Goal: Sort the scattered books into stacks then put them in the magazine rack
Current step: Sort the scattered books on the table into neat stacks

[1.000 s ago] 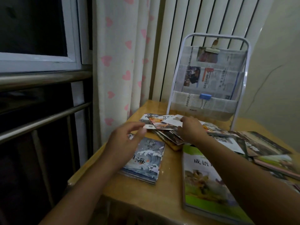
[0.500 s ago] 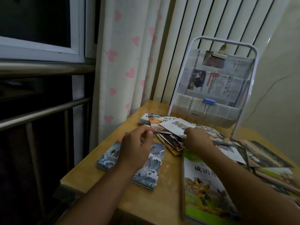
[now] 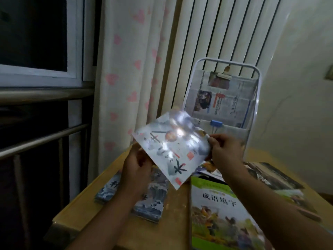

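Both hands are holding one thin glossy booklet (image 3: 173, 148) in the air above the table (image 3: 178, 222). The left hand (image 3: 137, 165) is gripping its near-left edge, the right hand (image 3: 223, 152) is pinching the far-right edge. It looks light, floppy and slick, so opposite-edge holds suit it. Its long axis is running diagonally, cover tilted up, with the blue wave-cover stack (image 3: 151, 201) lying below the left grip.

Home room: heart-print curtain (image 3: 129, 73), window (image 3: 41, 42), wooden table (image 3: 173, 222).
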